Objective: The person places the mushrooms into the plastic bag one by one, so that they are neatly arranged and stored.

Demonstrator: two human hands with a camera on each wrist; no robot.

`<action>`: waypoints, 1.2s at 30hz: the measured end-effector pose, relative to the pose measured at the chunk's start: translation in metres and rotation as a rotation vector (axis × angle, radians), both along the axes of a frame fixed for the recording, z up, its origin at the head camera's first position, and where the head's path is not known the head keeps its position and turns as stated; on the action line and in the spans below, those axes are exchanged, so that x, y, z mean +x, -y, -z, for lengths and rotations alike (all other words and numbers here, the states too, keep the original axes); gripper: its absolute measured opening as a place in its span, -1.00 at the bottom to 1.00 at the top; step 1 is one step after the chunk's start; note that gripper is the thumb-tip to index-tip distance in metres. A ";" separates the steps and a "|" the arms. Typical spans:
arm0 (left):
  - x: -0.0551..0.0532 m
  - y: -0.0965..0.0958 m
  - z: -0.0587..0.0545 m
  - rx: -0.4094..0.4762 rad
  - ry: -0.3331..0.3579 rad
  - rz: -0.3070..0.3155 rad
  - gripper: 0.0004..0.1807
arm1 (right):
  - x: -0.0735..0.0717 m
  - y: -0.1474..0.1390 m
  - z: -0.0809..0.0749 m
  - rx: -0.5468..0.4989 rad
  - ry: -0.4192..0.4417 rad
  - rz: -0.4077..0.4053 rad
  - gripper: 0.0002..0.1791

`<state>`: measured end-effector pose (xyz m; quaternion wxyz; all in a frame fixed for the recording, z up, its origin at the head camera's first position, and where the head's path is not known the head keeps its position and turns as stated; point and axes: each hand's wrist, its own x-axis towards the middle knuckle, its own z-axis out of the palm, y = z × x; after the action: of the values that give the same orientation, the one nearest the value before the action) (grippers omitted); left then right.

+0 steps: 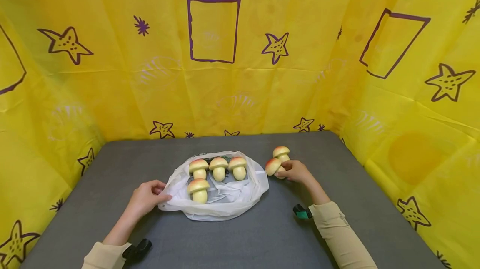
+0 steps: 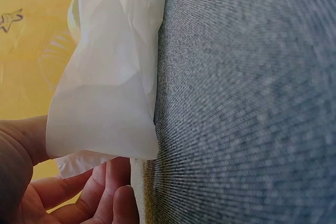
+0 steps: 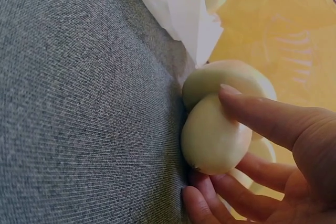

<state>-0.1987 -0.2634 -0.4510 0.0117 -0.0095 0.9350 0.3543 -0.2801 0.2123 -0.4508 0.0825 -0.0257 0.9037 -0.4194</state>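
A white plastic bag (image 1: 258,187) lies with its mouth spread wide, and several toy mushrooms (image 1: 219,169) with pale stems and reddish-yellow caps sit inside. At the bag's left edge my left hand (image 1: 146,196) pinches the rim; in the left wrist view, a fold of the white plastic (image 2: 105,114) hangs between thumb and fingers. Right of the bag, my right hand (image 1: 297,172) grips a toy mushroom (image 1: 273,166) by its stem, thumb on one side and fingers on the other. This mushroom (image 3: 215,135) is tilted, its cap toward the bag. Another mushroom (image 1: 281,152) stands just behind it.
All of this is on a grey cloth-covered table (image 1: 240,244). Yellow curtains (image 1: 240,94) printed with purple stars and frames enclose the back and both sides. A black band with a camera (image 1: 138,250) is on the left wrist, another (image 1: 302,211) on the right.
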 end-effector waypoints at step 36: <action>0.001 -0.001 0.002 -0.004 -0.019 -0.004 -0.54 | 0.004 -0.001 0.000 0.003 0.000 0.052 -0.39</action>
<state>-0.1981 -0.2627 -0.4533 0.0019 -0.0080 0.9358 0.3525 -0.2756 0.2137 -0.4510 0.0717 -0.0020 0.9047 -0.4200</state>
